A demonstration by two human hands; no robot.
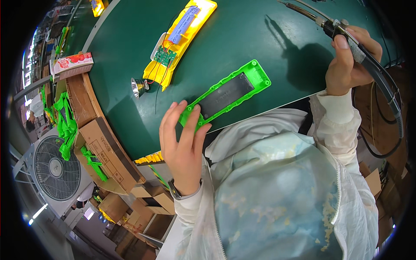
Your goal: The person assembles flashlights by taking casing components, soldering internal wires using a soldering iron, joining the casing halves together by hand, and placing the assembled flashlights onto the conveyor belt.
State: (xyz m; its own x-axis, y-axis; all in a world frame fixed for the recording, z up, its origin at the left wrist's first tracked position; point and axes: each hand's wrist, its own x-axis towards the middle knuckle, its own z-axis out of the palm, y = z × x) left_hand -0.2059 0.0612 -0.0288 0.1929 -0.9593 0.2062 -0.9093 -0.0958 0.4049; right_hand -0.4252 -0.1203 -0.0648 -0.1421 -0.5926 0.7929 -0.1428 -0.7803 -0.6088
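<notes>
A green plastic housing (259, 78) with a dark flat panel set in it lies slantwise on the table near its front edge. My left hand (184, 145) grips its left end, the thumb at the near side and the fingers over the end. In my right hand (353, 60), raised at the upper right, is a soldering iron (310, 15) with a thin metal tube clamped along it. Its tip points up and left, away from the green housing. Further back lies a yellow housing (177, 54) with a blue battery cell (184, 25), a green circuit board (165, 56) and wires to a lamp reflector (139, 87).
Green table (234, 32). At the left edge stand a small printed carton (73, 64) and a cardboard box (106, 149) with green plastic parts (66, 128) beside it. A fan (56, 167) stands beyond. The iron's cable (392, 108) hangs at the right.
</notes>
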